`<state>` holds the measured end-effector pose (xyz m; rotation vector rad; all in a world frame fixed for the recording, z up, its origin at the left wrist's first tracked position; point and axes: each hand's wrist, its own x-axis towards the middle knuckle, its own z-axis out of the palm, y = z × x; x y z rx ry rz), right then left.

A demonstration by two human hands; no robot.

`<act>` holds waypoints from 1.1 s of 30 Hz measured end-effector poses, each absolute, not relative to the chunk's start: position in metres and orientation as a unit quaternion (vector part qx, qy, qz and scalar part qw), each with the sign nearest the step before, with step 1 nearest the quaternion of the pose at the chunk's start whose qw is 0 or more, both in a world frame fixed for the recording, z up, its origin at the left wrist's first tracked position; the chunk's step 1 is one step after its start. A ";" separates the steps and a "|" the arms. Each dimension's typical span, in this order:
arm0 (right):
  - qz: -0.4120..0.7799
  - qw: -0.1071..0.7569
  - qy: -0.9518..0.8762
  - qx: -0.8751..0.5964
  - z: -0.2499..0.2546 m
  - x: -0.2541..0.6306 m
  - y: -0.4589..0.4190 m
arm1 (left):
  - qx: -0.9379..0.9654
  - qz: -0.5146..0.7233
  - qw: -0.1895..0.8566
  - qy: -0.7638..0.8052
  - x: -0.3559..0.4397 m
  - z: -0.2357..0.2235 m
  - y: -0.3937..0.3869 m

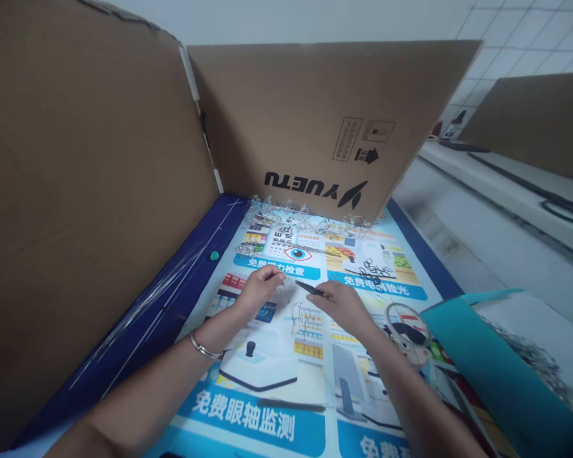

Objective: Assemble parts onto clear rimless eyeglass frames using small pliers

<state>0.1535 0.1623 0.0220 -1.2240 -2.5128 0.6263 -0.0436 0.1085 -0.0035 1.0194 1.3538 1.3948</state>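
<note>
Near the middle of the printed mat (325, 356), my left hand (260, 291) pinches a tiny clear piece (285, 278), perhaps a bead, at its fingertips. My right hand (346, 308) grips a dark pointed tool (310, 289) that looks like needle-nose pliers; its handles are mostly hidden in the palm. The tool's tip points left, a short gap away from the left fingertips. Below and between the hands lies a loose tangle of thin wire (302, 318).
Clear bead clusters (286, 207) line the cardboard panel (334, 102) behind. Black wire loops (375, 272) lie right, near a round ring (408, 323). Long thin strands (148, 305) and a green bit (214, 256) rest left. A teal box (496, 356) with dark tangled pieces stands right.
</note>
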 end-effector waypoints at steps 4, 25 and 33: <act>0.232 0.134 -0.868 -0.417 0.024 0.150 0.159 | 0.466 0.550 0.393 0.571 -0.041 0.000 0.106; 0.066 0.152 -0.887 -0.431 0.018 0.144 0.151 | 0.345 0.620 0.520 0.475 -0.040 0.004 0.106; 0.037 0.187 -0.889 -0.416 0.012 0.145 0.152 | 0.351 0.589 0.561 0.463 -0.043 0.003 0.105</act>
